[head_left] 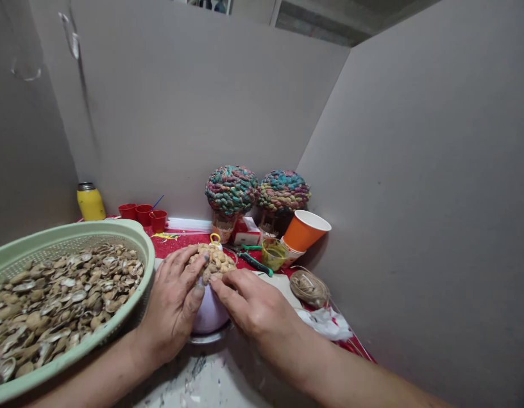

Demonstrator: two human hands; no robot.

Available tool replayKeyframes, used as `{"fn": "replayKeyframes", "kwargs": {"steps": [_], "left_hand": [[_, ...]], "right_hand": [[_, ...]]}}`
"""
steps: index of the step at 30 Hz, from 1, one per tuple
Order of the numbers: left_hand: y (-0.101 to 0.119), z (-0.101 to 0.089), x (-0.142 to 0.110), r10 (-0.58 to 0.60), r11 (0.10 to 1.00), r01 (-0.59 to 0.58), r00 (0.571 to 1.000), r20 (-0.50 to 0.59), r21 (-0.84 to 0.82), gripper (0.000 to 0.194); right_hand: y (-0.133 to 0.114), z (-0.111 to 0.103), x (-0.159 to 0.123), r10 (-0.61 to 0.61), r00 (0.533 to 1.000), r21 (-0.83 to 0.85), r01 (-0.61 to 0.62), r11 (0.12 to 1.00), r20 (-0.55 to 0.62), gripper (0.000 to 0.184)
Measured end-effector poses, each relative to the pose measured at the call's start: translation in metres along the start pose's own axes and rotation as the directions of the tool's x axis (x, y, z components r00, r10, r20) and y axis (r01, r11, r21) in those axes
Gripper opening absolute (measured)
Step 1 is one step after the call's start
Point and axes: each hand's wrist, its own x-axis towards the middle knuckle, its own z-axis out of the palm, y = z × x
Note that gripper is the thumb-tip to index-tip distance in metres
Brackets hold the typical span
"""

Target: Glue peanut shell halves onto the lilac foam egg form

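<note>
A lilac ball-shaped form [208, 311] stands in front of me on a round grey base [208, 339]. Peanut shells [217, 260] cover its upper part, around a white top with a yellow loop [215, 238]. My left hand [174, 303] is curved round the left side of the form, its fingers lying over the shells and the thumb against the lilac surface. From the right, my right hand [256, 303] presses its closed fingertips to a peanut shell at the lower edge of the shell layer. Its other fingers are partly hidden.
A green colander [145, 249] full of peanut shell halves stands left. Behind are a yellow bottle [91, 203], red cups [159, 221], two colourful shell-covered balls [232, 190], pliers [256, 263], an orange paper cup [304, 232] and twine [308, 288]. Grey panels enclose the table.
</note>
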Motion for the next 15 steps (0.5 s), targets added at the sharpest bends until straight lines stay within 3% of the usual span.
{"fn": "replayKeyframes", "kwargs": {"steps": [9, 15], "left_hand": [[0.0007, -0.0013, -0.0021, 0.02, 1.0, -0.02, 1.0, -0.007, 0.0, 0.047], [0.0011, -0.0013, -0.0005, 0.024, 1.0, -0.024, 1.0, -0.003, 0.003, 0.046]], "right_hand": [[0.0006, 0.0038, -0.0034, 0.021, 0.999, 0.105, -0.017, 0.994, -0.037, 0.027], [0.0018, 0.0044, -0.0027, -0.009, 0.998, 0.052, 0.012, 0.999, -0.056, 0.03]]}}
